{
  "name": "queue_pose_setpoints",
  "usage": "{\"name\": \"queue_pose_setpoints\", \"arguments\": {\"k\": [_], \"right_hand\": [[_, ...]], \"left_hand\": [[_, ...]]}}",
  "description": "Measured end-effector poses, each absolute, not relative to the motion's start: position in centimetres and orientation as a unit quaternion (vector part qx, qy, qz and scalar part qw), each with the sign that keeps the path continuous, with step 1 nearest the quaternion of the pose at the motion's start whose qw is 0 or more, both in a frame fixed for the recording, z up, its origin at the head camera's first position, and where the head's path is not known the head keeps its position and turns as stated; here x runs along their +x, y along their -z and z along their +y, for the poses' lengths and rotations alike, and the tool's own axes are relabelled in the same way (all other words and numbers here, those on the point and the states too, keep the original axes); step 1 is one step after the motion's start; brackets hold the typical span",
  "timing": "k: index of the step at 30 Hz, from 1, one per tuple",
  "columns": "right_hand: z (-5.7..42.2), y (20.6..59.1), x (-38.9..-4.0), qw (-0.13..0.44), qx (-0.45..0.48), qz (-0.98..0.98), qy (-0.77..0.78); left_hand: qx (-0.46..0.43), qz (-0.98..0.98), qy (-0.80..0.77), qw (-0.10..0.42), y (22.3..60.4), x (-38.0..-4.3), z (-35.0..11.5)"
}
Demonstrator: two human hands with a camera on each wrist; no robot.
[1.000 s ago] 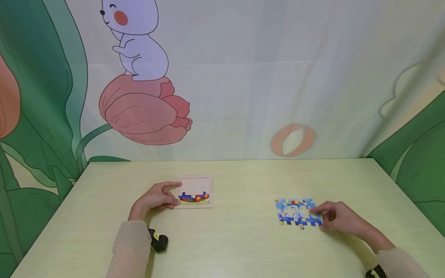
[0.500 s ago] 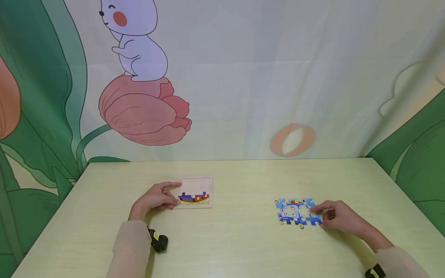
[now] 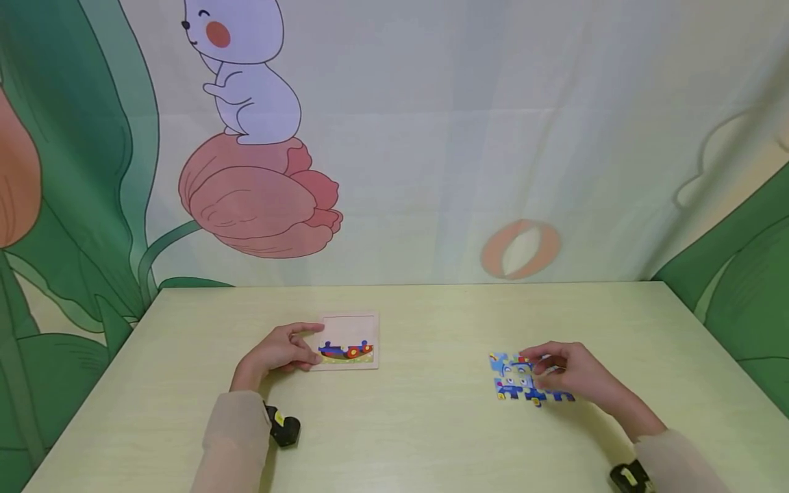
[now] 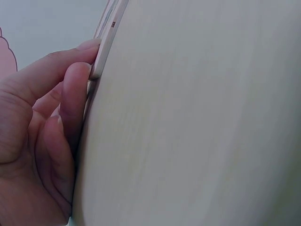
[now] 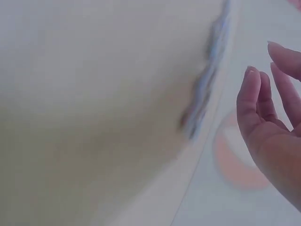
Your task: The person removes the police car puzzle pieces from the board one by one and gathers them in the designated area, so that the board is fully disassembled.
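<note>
nearest are two pale cloth sleeves, the left sleeve [image 3: 231,438] and the right sleeve [image 3: 674,462], softly creased, each with a small black rounded box [image 3: 285,430] at the wrist, marked with yellow. they reach over a smooth, pale table [image 3: 407,424] with faint wood grain.

a little farther in, the right hand [image 3: 576,373] hovers over the right part of a jigsaw puzzle [image 3: 510,378] and blocks some of it from the head view. its fingers are bent loosely and apart, with nothing seen between them; from the right wrist, a gap shows between fingertips and puzzle. the puzzle lies on the table, well to the right of the frame: thin, mostly blue, with knobbed, wavy edges and a drawn face with two eyes. a yellow-tipped knob sticks out at its near edge.

across from it, slightly farther off, the left hand [image 3: 280,348] grips the left edge of a square wooden frame [image 3: 377,342], thumb by the near corner and one finger higher up. the frame is flat, with a raised rim; colourful pieces [image 3: 345,351] fill its near part, and bare wood shows beyond.

behind the table hangs a lightly wrinkled cloth [image 3: 419,171], printed with a white animal [image 3: 259,103] on a pink flower [image 3: 265,198], an orange ring [image 3: 493,257] and big green leaves [image 3: 752,294].
</note>
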State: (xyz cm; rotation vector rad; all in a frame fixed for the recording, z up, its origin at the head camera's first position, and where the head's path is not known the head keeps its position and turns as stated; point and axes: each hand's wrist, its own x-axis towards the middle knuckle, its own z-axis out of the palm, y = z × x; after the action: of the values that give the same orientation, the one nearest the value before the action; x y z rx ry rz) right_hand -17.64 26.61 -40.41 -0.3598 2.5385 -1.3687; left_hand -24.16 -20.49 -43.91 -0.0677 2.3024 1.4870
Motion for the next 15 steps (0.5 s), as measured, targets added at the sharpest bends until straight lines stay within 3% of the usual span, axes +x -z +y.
{"name": "queue_pose_setpoints", "arguments": {"k": [15], "right_hand": [[13.4,39.5,-21.5,0.149,-0.194,0.815,0.525]], "left_hand": [[-0.001,0.823,-0.53,0.203,43.9,-24.2,-20.8]]}}
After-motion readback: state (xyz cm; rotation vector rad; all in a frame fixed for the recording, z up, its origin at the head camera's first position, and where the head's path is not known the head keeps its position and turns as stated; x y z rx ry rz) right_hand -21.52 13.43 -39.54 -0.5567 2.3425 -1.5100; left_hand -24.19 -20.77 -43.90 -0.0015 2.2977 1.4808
